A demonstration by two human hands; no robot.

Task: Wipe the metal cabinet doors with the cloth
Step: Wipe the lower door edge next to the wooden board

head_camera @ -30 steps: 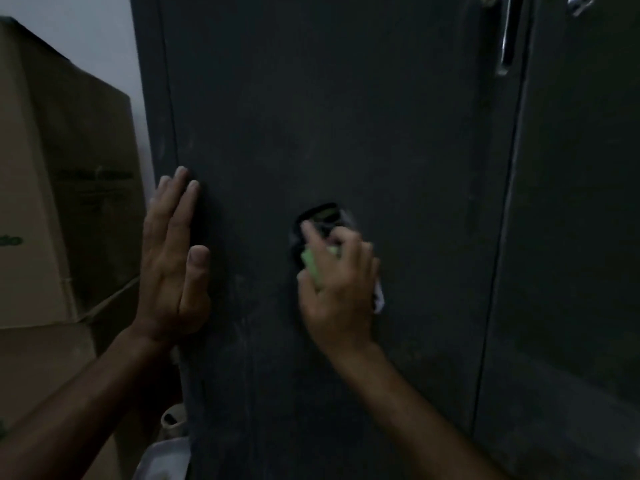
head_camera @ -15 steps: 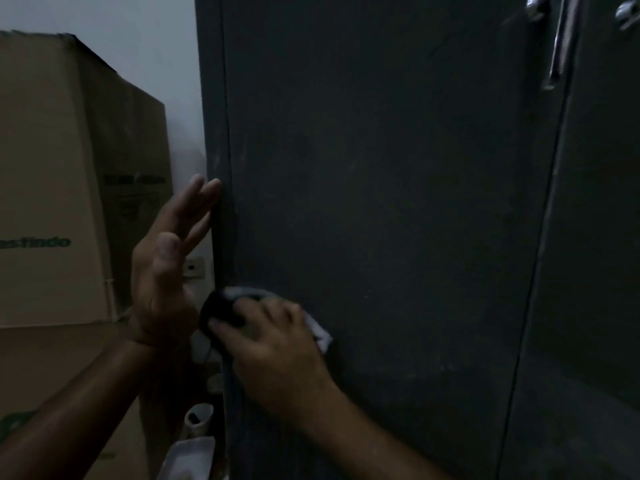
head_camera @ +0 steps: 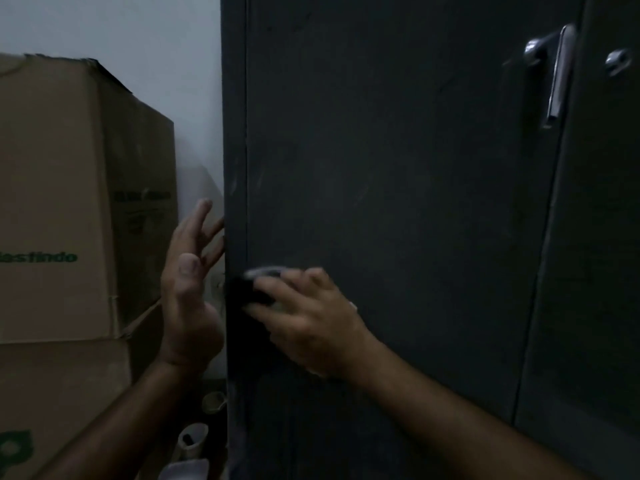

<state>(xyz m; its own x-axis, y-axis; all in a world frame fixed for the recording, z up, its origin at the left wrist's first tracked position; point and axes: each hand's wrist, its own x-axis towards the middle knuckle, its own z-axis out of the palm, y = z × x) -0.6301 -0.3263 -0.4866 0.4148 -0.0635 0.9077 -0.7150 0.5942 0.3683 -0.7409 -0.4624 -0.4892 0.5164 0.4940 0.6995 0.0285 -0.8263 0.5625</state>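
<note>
At the left edge of the dark metal cabinet door (head_camera: 398,202), low down, I press the cloth (head_camera: 254,287) flat against the panel — a dark wad with a pale fringe showing along its top. My right hand (head_camera: 311,320) covers most of it, fingers spread and bent over the bundle, holding it to the metal; the picture is blurred there, so the cloth's exact shape is hard to read. Just beside it, off the cabinet's left side, my left hand (head_camera: 190,289) stands upright with straight, splayed fingers, its fingertips touching the cabinet's side edge, holding nothing. Near the door's upper right corner hangs a shiny vertical handle (head_camera: 557,74), and past the seam a second door (head_camera: 606,271) carries a small round metal knob (head_camera: 618,62). To the left — stacked cardboard boxes (head_camera: 69,202) with green lettering against a pale wall (head_camera: 138,36). Low between boxes and cabinet sit a few small pale containers (head_camera: 192,441).
</note>
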